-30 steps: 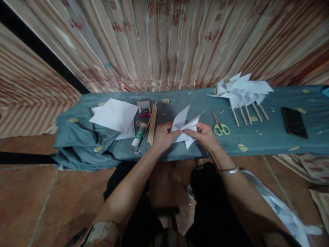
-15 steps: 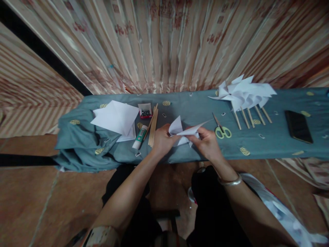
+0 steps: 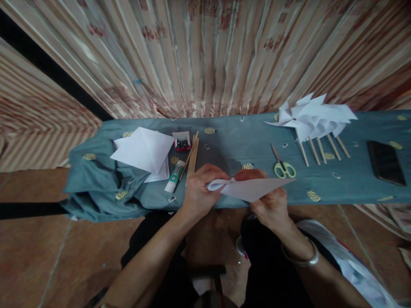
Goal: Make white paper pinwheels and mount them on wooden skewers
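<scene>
Between my hands is a white paper pinwheel head (image 3: 253, 189), partly folded, with one pointed blade stretching out to the right. My left hand (image 3: 203, 190) pinches its curled left side. My right hand (image 3: 270, 201) grips it from behind and below, and the paper hides some of its fingers. Left of my left hand lie several wooden sticks (image 3: 192, 157), a green and white glue stick (image 3: 175, 176) and a small red box of dark pins (image 3: 183, 142). Scissors with green handles (image 3: 284, 168) lie open beyond my right hand.
Finished paper pinwheels (image 3: 321, 117) on sticks lie in an overlapping row at the back right, with a black phone (image 3: 386, 162) beside them. White paper sheets (image 3: 144, 149) are stacked at the left. A grey-green cloth (image 3: 224, 128) covers the narrow table; a pleated curtain (image 3: 205, 55) hangs behind.
Both hands have come down and nearer to me with the paper. The paper has turned, so a broad blade now faces me, and my right hand has shifted behind it.
</scene>
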### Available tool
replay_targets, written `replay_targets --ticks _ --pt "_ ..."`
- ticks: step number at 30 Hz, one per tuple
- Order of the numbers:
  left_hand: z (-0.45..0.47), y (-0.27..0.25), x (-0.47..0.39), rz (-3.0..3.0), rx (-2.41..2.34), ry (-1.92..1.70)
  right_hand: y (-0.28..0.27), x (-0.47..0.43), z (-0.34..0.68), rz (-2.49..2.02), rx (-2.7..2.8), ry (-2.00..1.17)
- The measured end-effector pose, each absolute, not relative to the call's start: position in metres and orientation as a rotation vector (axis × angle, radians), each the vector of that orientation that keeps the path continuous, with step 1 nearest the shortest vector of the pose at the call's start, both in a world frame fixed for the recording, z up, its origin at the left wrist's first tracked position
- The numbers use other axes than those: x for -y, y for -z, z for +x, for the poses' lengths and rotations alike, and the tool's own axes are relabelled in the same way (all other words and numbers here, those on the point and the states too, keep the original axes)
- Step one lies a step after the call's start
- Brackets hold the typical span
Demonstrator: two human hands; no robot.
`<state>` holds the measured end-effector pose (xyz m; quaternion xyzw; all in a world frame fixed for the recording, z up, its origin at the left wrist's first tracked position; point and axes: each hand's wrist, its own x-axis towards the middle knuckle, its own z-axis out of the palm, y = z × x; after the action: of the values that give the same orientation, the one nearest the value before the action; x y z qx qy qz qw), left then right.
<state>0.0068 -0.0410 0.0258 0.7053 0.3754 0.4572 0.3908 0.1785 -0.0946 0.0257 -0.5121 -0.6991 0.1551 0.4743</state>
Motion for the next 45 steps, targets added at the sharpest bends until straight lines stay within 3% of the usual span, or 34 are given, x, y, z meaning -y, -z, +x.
replay_targets --ticks 45 --pt "-0.002 -0.034 0.048 1.874 -0.851 -1.222 -0.037 0.097 0.171 -1.22 1.781 -0.336"
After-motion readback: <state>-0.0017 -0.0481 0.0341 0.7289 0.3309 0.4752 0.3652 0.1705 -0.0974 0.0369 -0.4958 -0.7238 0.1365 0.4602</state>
